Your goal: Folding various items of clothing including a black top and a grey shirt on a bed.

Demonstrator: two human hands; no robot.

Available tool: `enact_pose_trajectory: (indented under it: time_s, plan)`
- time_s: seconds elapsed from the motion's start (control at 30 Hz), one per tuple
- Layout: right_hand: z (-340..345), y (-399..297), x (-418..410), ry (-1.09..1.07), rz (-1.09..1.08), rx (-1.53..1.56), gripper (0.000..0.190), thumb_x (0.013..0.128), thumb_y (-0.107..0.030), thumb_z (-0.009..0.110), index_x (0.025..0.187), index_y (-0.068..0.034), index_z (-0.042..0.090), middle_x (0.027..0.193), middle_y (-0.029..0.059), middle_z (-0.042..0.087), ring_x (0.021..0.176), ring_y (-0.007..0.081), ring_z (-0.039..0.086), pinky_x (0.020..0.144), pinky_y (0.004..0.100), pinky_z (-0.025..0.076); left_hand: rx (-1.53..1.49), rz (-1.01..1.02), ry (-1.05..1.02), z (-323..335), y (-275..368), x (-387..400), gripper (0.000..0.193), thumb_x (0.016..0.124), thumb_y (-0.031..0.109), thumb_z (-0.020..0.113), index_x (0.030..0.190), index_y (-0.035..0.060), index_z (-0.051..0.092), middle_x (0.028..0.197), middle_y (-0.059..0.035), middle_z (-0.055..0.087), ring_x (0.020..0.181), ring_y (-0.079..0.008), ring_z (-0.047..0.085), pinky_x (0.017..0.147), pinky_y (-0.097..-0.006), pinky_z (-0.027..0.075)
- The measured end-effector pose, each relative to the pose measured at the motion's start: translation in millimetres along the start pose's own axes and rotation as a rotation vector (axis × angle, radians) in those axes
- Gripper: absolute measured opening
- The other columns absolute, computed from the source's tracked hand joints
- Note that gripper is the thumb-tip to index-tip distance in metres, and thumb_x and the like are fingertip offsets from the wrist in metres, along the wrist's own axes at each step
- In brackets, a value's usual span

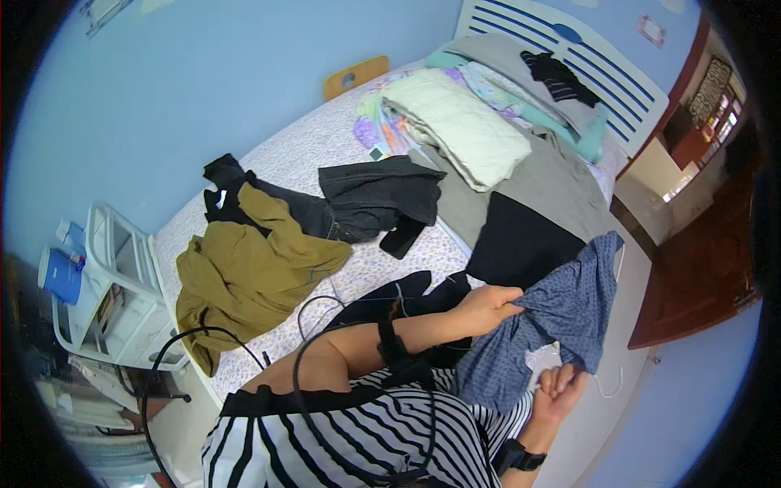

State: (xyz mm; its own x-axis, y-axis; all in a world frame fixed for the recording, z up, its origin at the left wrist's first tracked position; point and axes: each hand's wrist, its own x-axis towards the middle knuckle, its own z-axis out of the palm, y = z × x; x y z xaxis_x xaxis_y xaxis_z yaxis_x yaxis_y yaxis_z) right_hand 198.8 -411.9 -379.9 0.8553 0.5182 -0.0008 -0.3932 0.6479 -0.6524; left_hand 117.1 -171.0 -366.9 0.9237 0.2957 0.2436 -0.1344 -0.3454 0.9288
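Both my hands hold a blue patterned garment (567, 293) with a white drawstring, at the right side of the bed. My left hand (488, 310) pinches a gathered part of its cloth between thumb and fingers. Below it, my right hand (558, 387) grips the garment's lower edge, beside a small white patch. A folded black cloth (521, 241) lies just behind the garment. An olive-green garment (244, 268), dark grey jeans (378, 195) and a black garment (378, 299) are spread on the bed to the left.
A folded pale quilt (457, 122) and a grey blanket (549, 183) lie towards the white headboard (573, 43). A dark flat object (403, 239) rests by the jeans. A white shelf unit (122, 293) stands at the left. A black cable (146, 378) loops near my body.
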Motion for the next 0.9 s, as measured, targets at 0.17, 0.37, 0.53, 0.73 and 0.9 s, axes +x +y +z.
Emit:
enact_pose_trajectory:
  time_s: [0.17, 0.37, 0.53, 0.73, 0.9]
  plan:
    - [42.1, -22.1, -13.6, 0.157, -0.052, -0.032, 0.030, 0.099, -0.033, 0.036, 0.095, -0.010, 0.055, 0.047, -0.0014, 0.031, 0.035, 0.0060, 0.020, 0.034, 0.0209, 0.018, -0.861, -0.078, 0.151, -36.2, 8.5, 1.1, 0.015, 0.092, 0.010, 0.044, 0.101, 0.0038, 0.054, 0.090, 0.0012, 0.059, 0.083, -0.0064, 0.054, 0.075, -0.0228, 0.043]
    - [47.5, -35.0, -12.6, 0.067, -0.164, -0.111, 0.038, 0.098, -0.037, 0.036, 0.103, -0.005, 0.056, 0.047, -0.0016, 0.029, 0.035, 0.0059, 0.017, 0.035, 0.0211, 0.017, -1.189, 0.055, 0.323, -86.3, 30.7, 5.6, 0.025, 0.094, 0.016, 0.043, 0.110, -0.0013, 0.051, 0.107, -0.0122, 0.061, 0.097, -0.0220, 0.060, 0.091, -0.0346, 0.045]
    - [19.3, -60.9, -15.0, 0.191, -0.300, 0.063, 0.034, 0.097, -0.034, 0.040, 0.094, -0.005, 0.056, 0.047, -0.0016, 0.028, 0.036, 0.0060, 0.017, 0.035, 0.0207, 0.016, -1.288, -0.105, 0.688, -166.5, 26.8, -14.2, 0.032, 0.092, 0.025, 0.043, 0.103, -0.0013, 0.056, 0.103, -0.0135, 0.061, 0.096, -0.0273, 0.059, 0.089, -0.0410, 0.046]
    - [-6.8, -84.6, -51.5, 0.425, -0.407, -0.114, 0.031, 0.098, -0.032, 0.040, 0.093, -0.004, 0.052, 0.047, -0.0022, 0.029, 0.038, 0.0048, 0.019, 0.037, 0.0206, 0.017, -1.138, 0.326, 0.598, -267.1, 22.5, -38.9, 0.032, 0.093, 0.026, 0.041, 0.097, -0.0018, 0.058, 0.096, -0.0144, 0.063, 0.086, -0.0289, 0.061, 0.079, -0.0425, 0.051]
    - [-12.7, -76.7, -68.9, 0.534, -0.469, -0.307, 0.028, 0.098, -0.030, 0.040, 0.090, -0.005, 0.050, 0.047, -0.0034, 0.031, 0.039, 0.0043, 0.021, 0.039, 0.0199, 0.019, -0.597, 0.525, 1.112, -312.4, 55.4, -0.3, 0.026, 0.094, 0.023, 0.044, 0.099, 0.0006, 0.056, 0.097, -0.0115, 0.062, 0.089, -0.0247, 0.060, 0.083, -0.0387, 0.049]
